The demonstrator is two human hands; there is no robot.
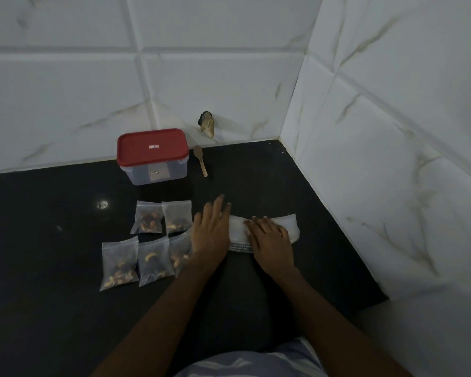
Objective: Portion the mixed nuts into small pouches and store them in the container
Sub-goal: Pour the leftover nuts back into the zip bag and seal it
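Several small clear pouches of mixed nuts [119,263] lie in two rows on the black counter [52,268]. Behind them stands a clear container with a red lid [152,155], closed. A large, flattened clear bag [284,227] lies folded across the counter to the right of the pouches. My left hand [211,229] rests flat on the bag's left end, fingers spread, and covers part of the nearest pouch. My right hand [269,238] presses flat on the bag's middle.
A small wooden spoon [200,160] lies right of the container. White marbled tile walls meet in a corner at the back right, with a rough hole [207,123] in the back wall. The counter's right end stops at the side wall.
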